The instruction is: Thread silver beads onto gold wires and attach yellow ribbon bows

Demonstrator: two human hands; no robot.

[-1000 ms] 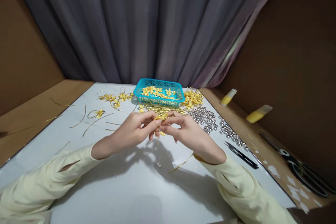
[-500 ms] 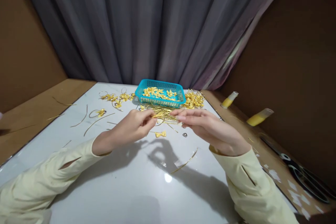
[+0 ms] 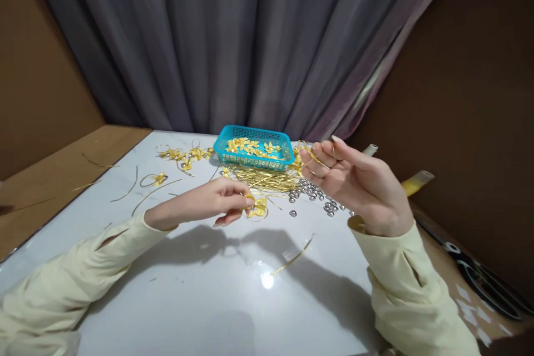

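My left hand (image 3: 233, 200) pinches a yellow ribbon bow (image 3: 259, 207) with a thin gold cord loop hanging from it, above the white table. Further right, my right hand (image 3: 348, 178) is raised with its palm turned toward me and its fingers loosely bent and apart. Gold strands show around and between these fingers; whether any is held is unclear. Below the right hand lie several small silver heart-shaped pieces (image 3: 311, 190). A bundle of gold cords (image 3: 267, 179) lies between the hands, just in front of a blue basket (image 3: 252, 164) with yellow ribbon pieces inside.
Finished-looking bows with loops (image 3: 186, 156) lie left of the basket. Loose cord lengths (image 3: 292, 256) are scattered on the white tabletop (image 3: 200, 300). Black-handled scissors (image 3: 479, 272) and a yellow-and-clear tube (image 3: 417, 182) lie at the right edge. A grey curtain (image 3: 233, 39) hangs behind.
My right hand has moved right and up from the left hand and turned palm toward me, uncovering the silver hearts. My left hand has lowered slightly, with the bow now more visible.
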